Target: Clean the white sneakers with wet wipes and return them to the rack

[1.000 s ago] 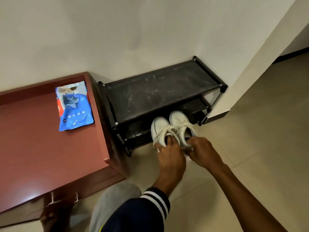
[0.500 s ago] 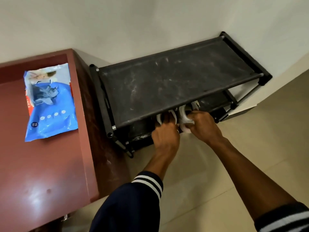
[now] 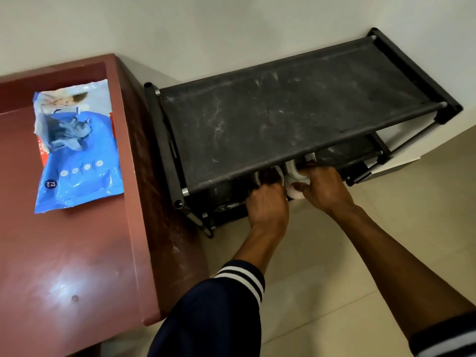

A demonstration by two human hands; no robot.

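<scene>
The two white sneakers [image 3: 292, 173] sit on the lower shelf of the black shoe rack [image 3: 283, 119], mostly hidden under its dusty top shelf; only their heels show. My left hand [image 3: 268, 204] grips the heel of the left sneaker. My right hand [image 3: 323, 188] grips the heel of the right sneaker. A blue wet wipes pack [image 3: 77, 148], torn open at the top, lies on the reddish-brown cabinet [image 3: 64, 253] to the left of the rack.
The rack stands against a white wall, tight beside the cabinet's right side. Beige floor tiles [image 3: 386, 228] spread in front and to the right. A wall corner juts out behind the rack's right end.
The sneakers went from the floor in front of the rack to under its top shelf, both hands pushing them in. My view moved closer over the rack.
</scene>
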